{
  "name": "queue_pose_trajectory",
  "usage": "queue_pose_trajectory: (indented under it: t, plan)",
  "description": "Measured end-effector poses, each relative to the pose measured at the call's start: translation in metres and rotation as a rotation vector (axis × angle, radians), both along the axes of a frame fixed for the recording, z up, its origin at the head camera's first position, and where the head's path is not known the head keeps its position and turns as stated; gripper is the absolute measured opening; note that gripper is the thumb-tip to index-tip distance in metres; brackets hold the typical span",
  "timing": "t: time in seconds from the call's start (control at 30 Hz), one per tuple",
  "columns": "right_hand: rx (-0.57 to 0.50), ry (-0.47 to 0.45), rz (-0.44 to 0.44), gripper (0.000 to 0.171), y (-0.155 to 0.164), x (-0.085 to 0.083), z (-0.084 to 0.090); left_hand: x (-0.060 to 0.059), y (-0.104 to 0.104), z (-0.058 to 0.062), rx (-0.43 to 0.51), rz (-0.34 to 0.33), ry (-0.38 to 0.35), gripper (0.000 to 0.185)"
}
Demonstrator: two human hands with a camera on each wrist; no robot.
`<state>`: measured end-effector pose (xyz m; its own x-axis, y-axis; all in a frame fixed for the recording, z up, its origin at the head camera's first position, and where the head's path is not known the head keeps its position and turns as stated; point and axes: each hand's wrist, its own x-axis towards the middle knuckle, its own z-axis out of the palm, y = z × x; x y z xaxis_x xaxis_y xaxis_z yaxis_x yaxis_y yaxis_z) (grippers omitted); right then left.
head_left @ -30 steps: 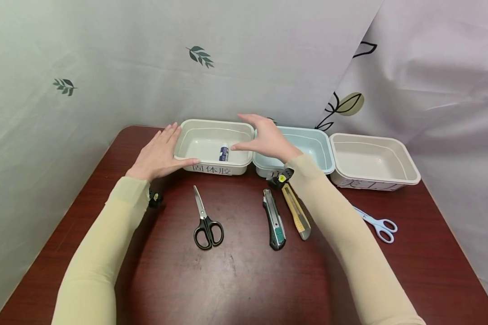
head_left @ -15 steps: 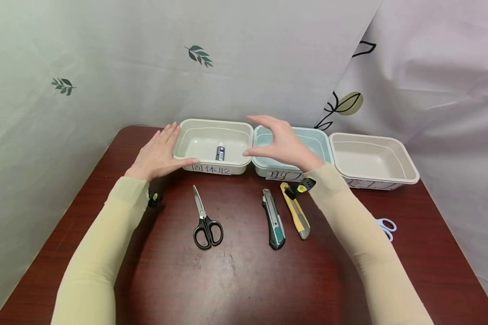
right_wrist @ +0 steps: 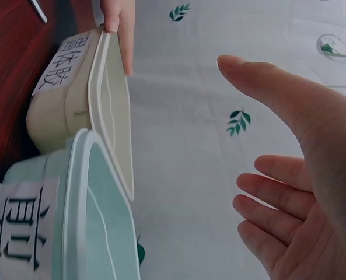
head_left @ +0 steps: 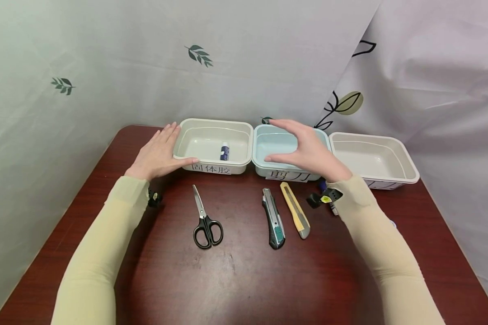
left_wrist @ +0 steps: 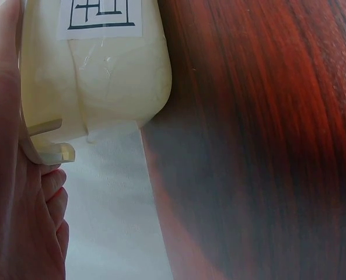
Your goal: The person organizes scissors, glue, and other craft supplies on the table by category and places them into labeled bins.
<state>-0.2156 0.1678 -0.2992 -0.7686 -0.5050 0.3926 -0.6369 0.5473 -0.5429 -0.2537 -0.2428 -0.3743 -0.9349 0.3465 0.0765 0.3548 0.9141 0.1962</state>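
My left hand (head_left: 158, 153) lies flat against the left side of a cream tray (head_left: 199, 128), thumb along its labelled front. In the left wrist view the palm (left_wrist: 9, 175) touches that tray's wall (left_wrist: 102, 70). A small glue stick (head_left: 225, 152) lies inside the tray. My right hand (head_left: 305, 151) hovers over the light blue tray (head_left: 268, 169) beside it, fingers spread and holding nothing. The right wrist view shows the bare palm (right_wrist: 301, 192) above the blue tray's rim (right_wrist: 73, 233), with the cream tray (right_wrist: 67, 99) beyond.
A second cream tray (head_left: 406, 167) stands at the right end of the row. On the dark red table (head_left: 236, 280) lie black scissors (head_left: 205, 221), a green-black utility knife (head_left: 273, 219) and a yellow utility knife (head_left: 295, 210). Patterned cloth hangs behind the table.
My right hand has moved rightward from over the cream tray to over the blue tray. My right forearm now hides the light blue scissors. The left hand has stayed put.
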Motion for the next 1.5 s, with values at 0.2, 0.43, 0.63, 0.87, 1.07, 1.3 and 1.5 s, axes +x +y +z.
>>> queue_pose_trajectory:
  t: [0.2,0.43,0.63,0.87,1.07,1.3,1.5]
  plan:
    - [0.009,0.024,-0.024,0.082,0.015,0.006,-0.002,-0.001,-0.001,-0.001,-0.002,0.000,0.002,0.120]
    - [0.001,0.015,-0.063,0.082,0.032,0.012,-0.006,-0.001,-0.003,0.000,-0.008,0.004,-0.001,0.120]
    - [0.011,-0.016,-0.100,0.083,0.046,0.022,-0.008,0.001,-0.003,0.001,-0.008,0.004,0.002,0.119]
    - [0.020,-0.014,-0.116,0.081,0.060,0.034,-0.012,0.001,-0.002,0.001,-0.004,0.001,0.001,0.119]
    - [0.022,-0.030,-0.156,0.080,0.072,0.045,-0.015,0.000,-0.002,0.000,-0.003,0.000,0.001,0.119]
    - [0.037,-0.077,-0.204,0.077,0.085,0.059,-0.017,0.001,-0.002,0.000,-0.001,0.004,-0.005,0.120]
    - [0.048,-0.078,-0.248,0.073,0.094,0.070,-0.018,0.001,-0.003,0.000,-0.009,0.006,-0.004,0.120]
